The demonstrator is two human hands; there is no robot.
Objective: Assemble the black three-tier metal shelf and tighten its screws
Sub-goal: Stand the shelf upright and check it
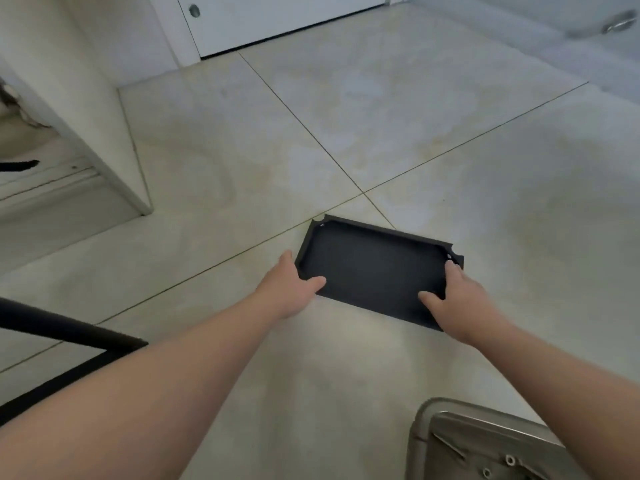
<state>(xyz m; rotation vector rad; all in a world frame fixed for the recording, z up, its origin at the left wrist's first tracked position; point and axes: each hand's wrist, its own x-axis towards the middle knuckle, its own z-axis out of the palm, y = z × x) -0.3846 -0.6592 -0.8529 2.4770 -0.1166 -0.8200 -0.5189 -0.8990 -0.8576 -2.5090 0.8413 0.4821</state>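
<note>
A black metal shelf tray (374, 268) with raised rims and notched corners is over the pale tiled floor, near a crossing of tile joints. My left hand (291, 289) grips its left end, thumb on the inner surface and fingers along the outer rim. My right hand (457, 303) grips the right end, thumb lying on the tray's surface and fingers up at the far right corner. Whether the tray rests on the floor or is just above it cannot be told.
Black metal frame bars (69, 334) cross the lower left. A grey metal seat or stool (460, 441) with bolts sits at the bottom right. A white cabinet corner (114, 133) stands at the left, a white door (277, 19) at the back.
</note>
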